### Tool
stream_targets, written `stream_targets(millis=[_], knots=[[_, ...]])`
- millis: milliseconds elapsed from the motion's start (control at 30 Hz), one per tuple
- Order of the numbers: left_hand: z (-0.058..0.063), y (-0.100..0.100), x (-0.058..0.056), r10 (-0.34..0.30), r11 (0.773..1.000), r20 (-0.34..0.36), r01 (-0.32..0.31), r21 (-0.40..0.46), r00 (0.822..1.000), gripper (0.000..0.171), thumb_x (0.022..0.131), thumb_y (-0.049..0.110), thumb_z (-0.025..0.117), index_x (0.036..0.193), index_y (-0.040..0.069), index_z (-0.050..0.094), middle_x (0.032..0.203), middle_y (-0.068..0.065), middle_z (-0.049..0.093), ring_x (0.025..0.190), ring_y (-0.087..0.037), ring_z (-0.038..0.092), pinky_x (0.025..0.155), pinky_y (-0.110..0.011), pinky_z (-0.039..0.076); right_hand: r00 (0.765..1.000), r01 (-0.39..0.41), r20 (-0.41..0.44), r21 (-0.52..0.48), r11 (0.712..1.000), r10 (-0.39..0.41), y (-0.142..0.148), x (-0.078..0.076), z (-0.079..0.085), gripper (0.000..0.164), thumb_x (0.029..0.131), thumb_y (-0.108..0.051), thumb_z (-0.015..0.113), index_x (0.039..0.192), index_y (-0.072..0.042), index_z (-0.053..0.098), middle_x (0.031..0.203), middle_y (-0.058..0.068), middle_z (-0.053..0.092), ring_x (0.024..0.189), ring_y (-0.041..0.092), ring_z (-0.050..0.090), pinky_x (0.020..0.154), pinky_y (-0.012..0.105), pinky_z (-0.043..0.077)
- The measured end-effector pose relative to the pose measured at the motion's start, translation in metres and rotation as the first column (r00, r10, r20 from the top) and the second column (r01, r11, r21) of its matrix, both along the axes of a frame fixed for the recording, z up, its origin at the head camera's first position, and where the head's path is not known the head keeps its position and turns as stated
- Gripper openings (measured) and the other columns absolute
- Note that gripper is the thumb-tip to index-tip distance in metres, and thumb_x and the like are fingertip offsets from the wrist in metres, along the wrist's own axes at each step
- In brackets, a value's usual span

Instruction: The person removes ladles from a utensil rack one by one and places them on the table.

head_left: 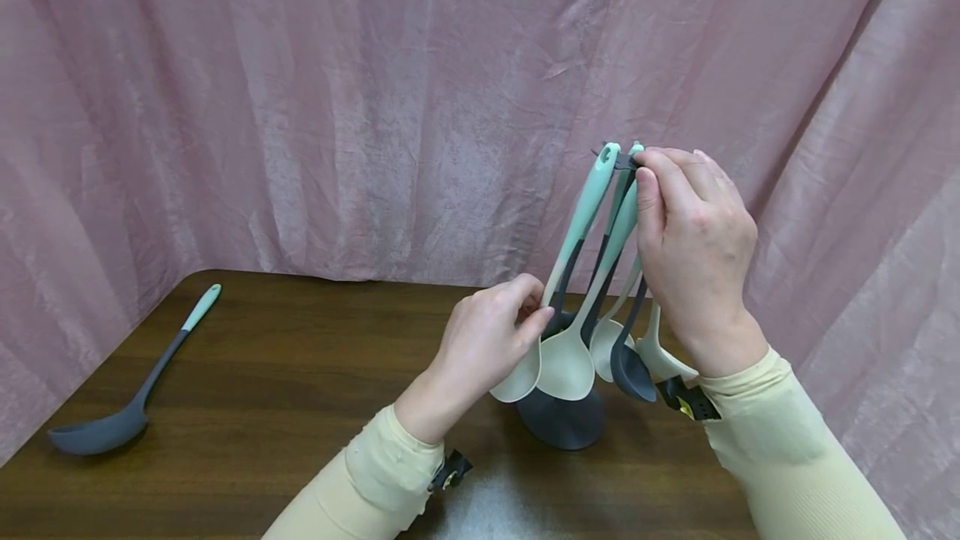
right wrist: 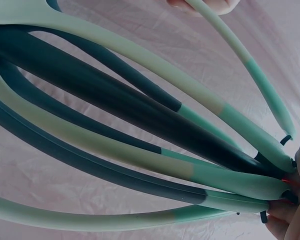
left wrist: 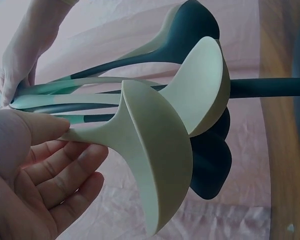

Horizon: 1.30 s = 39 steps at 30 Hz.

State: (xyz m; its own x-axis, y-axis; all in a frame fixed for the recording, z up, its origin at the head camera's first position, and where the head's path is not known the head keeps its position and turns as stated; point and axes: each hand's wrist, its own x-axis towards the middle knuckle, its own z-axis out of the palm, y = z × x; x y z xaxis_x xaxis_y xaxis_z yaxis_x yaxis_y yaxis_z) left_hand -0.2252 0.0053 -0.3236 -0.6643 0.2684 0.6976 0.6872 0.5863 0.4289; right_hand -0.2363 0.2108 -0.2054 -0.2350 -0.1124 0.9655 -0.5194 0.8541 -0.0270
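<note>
A cream ladle (left wrist: 162, 155) with a mint handle end is pinched by my left hand (head_left: 491, 327) low on its handle, just above the bowl. Its upper end meets a hook at the top of a dark utensil stand (right wrist: 115, 95); whether the hook passes fully through the hole I cannot tell. My right hand (head_left: 697, 248) grips the top of that stand, fingertips and thumb about its hooked head. Around the pole hang another cream ladle (head_left: 567, 365), a dark spoon (head_left: 633, 373) and several more cream and dark utensils, partly hidden by one another.
On the brown wooden table (head_left: 300, 373), a dark ladle (head_left: 101, 433) with a mint handle end lies far to the left. The stand's round dark base (head_left: 562, 423) rests on the table at the right. A pink curtain (head_left: 375, 107) hangs behind.
</note>
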Motion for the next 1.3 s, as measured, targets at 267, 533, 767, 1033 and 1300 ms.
stream_targets(millis=[267, 533, 767, 1033, 1300], knots=[[-0.001, -0.001, 0.0, 0.009, 1.0, -0.005, -0.009, 0.008, 1.0, 0.015, 0.099, 0.018, 0.085, 0.099, 0.016, 0.071, 0.089, 0.008, 0.075, 0.075, -0.011, 0.069, 0.065, -0.033, 0.053, 1.0, -0.005, 0.002, 0.006, 1.0, 0.005, 0.001, 0.0, 0.0, 0.032, 0.116, -0.025, 0.058, 0.125, -0.006, 0.081, 0.123, 0.011, 0.079, 0.116, 0.037, 0.072, 0.121, 0.039, 0.043], [0.0, -0.005, 0.001, 0.015, 1.0, -0.015, -0.015, 0.016, 1.0, 0.017, 0.098, 0.018, 0.086, 0.096, 0.016, 0.069, 0.088, 0.009, 0.073, 0.072, -0.01, 0.066, 0.063, -0.031, 0.05, 1.0, 0.007, 0.01, 0.013, 1.0, -0.007, 0.002, 0.001, -0.002, 0.036, 0.118, -0.028, 0.054, 0.127, -0.006, 0.08, 0.125, 0.011, 0.078, 0.119, 0.038, 0.071, 0.122, 0.038, 0.042], [-0.003, -0.015, 0.002, 0.028, 0.999, -0.003, -0.028, 0.026, 1.0, 0.015, 0.098, 0.015, 0.086, 0.098, 0.017, 0.071, 0.088, 0.009, 0.073, 0.071, -0.008, 0.064, 0.061, -0.03, 0.049, 1.0, -0.006, -0.006, 0.008, 1.0, 0.006, 0.0, 0.0, -0.003, 0.033, 0.117, -0.026, 0.057, 0.125, -0.006, 0.081, 0.122, 0.01, 0.079, 0.116, 0.038, 0.072, 0.121, 0.039, 0.044], [-0.005, -0.028, 0.0, 0.068, 0.998, 0.002, -0.068, 0.018, 0.998, 0.013, 0.098, 0.017, 0.086, 0.099, 0.017, 0.073, 0.088, 0.009, 0.074, 0.074, -0.01, 0.067, 0.064, -0.034, 0.053, 1.0, -0.017, -0.007, 0.006, 1.0, 0.017, -0.001, 0.0, -0.001, 0.033, 0.116, -0.025, 0.057, 0.124, -0.005, 0.081, 0.122, 0.011, 0.079, 0.117, 0.038, 0.072, 0.121, 0.04, 0.043], [-0.007, -0.04, 0.0, 0.099, 0.995, 0.019, -0.099, 0.007, 0.995, 0.012, 0.099, 0.019, 0.085, 0.101, 0.016, 0.074, 0.09, 0.007, 0.076, 0.074, -0.013, 0.069, 0.063, -0.036, 0.053, 1.0, -0.011, -0.009, 0.004, 1.0, 0.011, 0.0, -0.001, -0.002, 0.032, 0.116, -0.025, 0.057, 0.124, -0.006, 0.081, 0.122, 0.011, 0.079, 0.117, 0.038, 0.072, 0.121, 0.039, 0.043]])
